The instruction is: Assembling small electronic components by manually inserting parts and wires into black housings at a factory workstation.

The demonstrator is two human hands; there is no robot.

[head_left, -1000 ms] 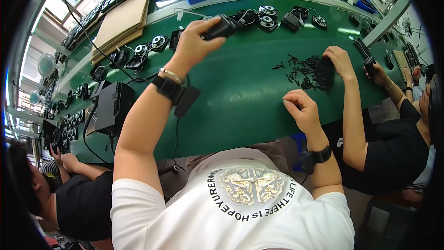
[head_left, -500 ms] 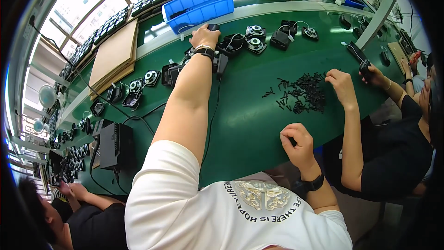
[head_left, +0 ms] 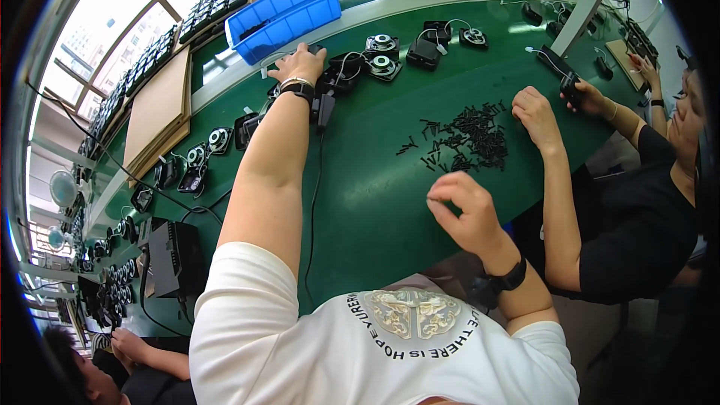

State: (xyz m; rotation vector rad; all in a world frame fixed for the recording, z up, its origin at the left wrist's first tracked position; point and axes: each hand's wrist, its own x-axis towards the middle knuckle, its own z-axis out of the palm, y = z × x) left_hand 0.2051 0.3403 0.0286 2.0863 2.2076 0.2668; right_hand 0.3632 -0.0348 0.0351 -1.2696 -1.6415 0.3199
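My left hand (head_left: 298, 67) is stretched far forward, palm down, in front of the blue bin. Its fingers are spread at a black speaker housing (head_left: 318, 52), which they seem to touch. Beside that wrist stand more black housings (head_left: 341, 75) with white wires and a dark handheld tool (head_left: 323, 111) on a cable. Close to my body, my right hand (head_left: 469, 214) hovers over the green table, thumb and forefinger pinched together. Whatever sits between those fingertips is too small to make out. A pile of small black rod-like pieces (head_left: 472, 135) lies just beyond it.
The blue bin (head_left: 289, 19) holds some black parts. Silver-and-black speakers (head_left: 384, 67) line the table's (head_left: 367, 210) far side. Left are cardboard sheets (head_left: 159, 109) and a black box (head_left: 174, 259) with cables. A co-worker's hand (head_left: 536, 116) is beside the pile; another person sits lower left.
The whole view has shifted, so the table's contents sit further left. My left hand's fingers have spread more. My right hand has gone from loosely curled to a pinch, nearer the pile.
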